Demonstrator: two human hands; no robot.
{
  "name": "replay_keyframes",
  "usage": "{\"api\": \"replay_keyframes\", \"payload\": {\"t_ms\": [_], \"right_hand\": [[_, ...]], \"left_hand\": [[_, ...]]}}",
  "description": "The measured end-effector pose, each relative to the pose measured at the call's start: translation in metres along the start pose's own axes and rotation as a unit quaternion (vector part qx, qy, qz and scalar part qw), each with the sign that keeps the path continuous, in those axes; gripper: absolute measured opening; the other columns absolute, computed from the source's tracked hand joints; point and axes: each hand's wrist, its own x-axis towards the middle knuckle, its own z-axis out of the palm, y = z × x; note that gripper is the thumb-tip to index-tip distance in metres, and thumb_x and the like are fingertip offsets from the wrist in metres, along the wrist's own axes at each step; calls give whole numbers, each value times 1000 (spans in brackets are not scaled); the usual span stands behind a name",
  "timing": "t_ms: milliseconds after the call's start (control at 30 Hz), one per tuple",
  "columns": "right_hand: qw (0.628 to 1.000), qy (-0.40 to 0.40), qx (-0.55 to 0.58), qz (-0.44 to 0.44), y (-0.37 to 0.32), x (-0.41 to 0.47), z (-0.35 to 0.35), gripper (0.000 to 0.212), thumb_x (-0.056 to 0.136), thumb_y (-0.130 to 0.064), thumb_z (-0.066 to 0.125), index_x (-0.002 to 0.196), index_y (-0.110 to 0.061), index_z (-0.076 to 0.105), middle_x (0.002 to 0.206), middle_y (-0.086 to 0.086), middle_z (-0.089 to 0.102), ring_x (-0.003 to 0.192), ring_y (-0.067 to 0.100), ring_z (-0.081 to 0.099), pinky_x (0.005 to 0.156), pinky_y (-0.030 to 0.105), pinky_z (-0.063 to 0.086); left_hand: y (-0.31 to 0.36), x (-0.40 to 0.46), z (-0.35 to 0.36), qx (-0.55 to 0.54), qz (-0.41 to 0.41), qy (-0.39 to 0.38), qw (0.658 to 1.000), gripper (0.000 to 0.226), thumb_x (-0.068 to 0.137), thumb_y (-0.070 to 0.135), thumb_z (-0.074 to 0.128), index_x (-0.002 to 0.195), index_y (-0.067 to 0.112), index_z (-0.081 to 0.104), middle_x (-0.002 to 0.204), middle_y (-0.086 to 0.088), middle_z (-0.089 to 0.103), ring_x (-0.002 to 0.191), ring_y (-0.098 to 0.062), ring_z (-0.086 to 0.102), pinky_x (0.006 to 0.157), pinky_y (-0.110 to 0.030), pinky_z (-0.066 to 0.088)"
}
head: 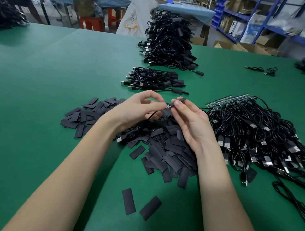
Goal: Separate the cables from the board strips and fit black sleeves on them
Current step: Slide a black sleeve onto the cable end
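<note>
Cable [152, 115] in work is pinched at its board end by the left hand [139, 107], thumb and forefinger closed on it, with the black lead dropping under the palm to a plug lying on the sleeve pile below. Right hand [190, 121] grips a black sleeve [181, 99] between thumb and forefinger, its mouth right at the small bare board end [167, 106] between the two hands. Looks like the sleeve is just starting onto the end, not seated yet; exact overlap is too small to tell.

Progress, judged from the piles:
- Beyond the hands: low bundle of sleeved cables [154, 79], and further out a tall stack [168, 41]. Lots done.
- Right of the right hand: big tangled heap of cables [257, 132], some apparently on green board strips [227, 102] at its far edge. Lots left, roughly on par with the finished stacks.
- Under and left of the hands: loose sleeve pile [157, 147], plenty in stock. Two strays [139, 203] lie nearer the body, between the forearms.

Materials:
- Sleeves: flat matte black rectangles, thin, look like flattened soft tubing; the mouth likely needs opening before it slides on.
- Cables: thin glossy black round cord, loops and snags easily, metal USB plugs on the ends.
- Bench [42, 90]: smooth green mat, slightly creased.
</note>
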Motion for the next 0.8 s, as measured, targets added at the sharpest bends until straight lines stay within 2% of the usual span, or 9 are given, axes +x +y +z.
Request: {"api": "replay_keyframes", "payload": {"t_ms": [100, 267, 400, 500, 633, 700, 800], "right_hand": [[1000, 15, 17, 3, -2, -1, -1, 10, 90, 2, 69, 93, -6, 74, 95, 8, 77, 90, 11, 74, 76, 18, 58], [999, 16, 28, 9, -1, -2, 2, 9, 91, 2, 68, 92, -5, 73, 93, 8, 77, 88, 10, 74, 76, 17, 57], [999, 16, 32, 9, -1, -1, 3, 8, 92, 1, 68, 93, -5, 73, 92, 8, 77, 88, 10, 74, 76, 17, 57], [1000, 10, 21, 8, 0, -2, 5, 9, 91, 1, 68, 91, -6, 74, 92, 8, 77, 89, 11, 74, 75, 16, 57], [1000, 5, 7, 7, 0, -2, 5, 8, 89, 0, 70, 91, -7, 74, 95, 8, 77, 90, 12, 74, 76, 17, 57], [1000, 8, 9, 7, -1, -2, 6, 7, 88, -1, 71, 92, -6, 74, 95, 9, 77, 90, 13, 74, 76, 18, 57], [1000, 14, 17, 9, -1, -3, 7, 7, 89, 0, 70, 92, -6, 74, 96, 9, 77, 88, 12, 74, 76, 18, 58]], "left_hand": [[0, -3, -3, 98, 56, 0, 994, 15, 90, 10, 75, 100, 15, 64, 82, 0, 71, 75, -15, 63, 77, -28, 52], [-2, -2, 0, 168, 119, 42, 978, 12, 86, 9, 79, 93, 12, 70, 81, -9, 71, 74, -17, 67, 86, -40, 58], [-3, -2, 2, 189, 145, 62, 969, 10, 86, 11, 79, 89, 8, 71, 80, -7, 76, 72, -16, 70, 79, -35, 59], [-4, -1, 3, 169, 138, 72, 973, 11, 86, 11, 80, 88, 4, 71, 81, -10, 77, 72, -16, 70, 75, -29, 58], [-4, -2, 4, 118, 115, 69, 984, 8, 86, 6, 79, 85, 8, 71, 73, -6, 76, 65, -11, 69, 62, -13, 50], [-3, -1, 4, 92, 96, 60, 989, 6, 87, 6, 77, 86, 8, 71, 73, -7, 75, 66, -13, 69, 62, -14, 51], [-2, 0, 3, 30, 59, 46, 997, 4, 93, 5, 70, 89, 6, 71, 78, -12, 73, 69, -18, 68, 72, -23, 57]]}}
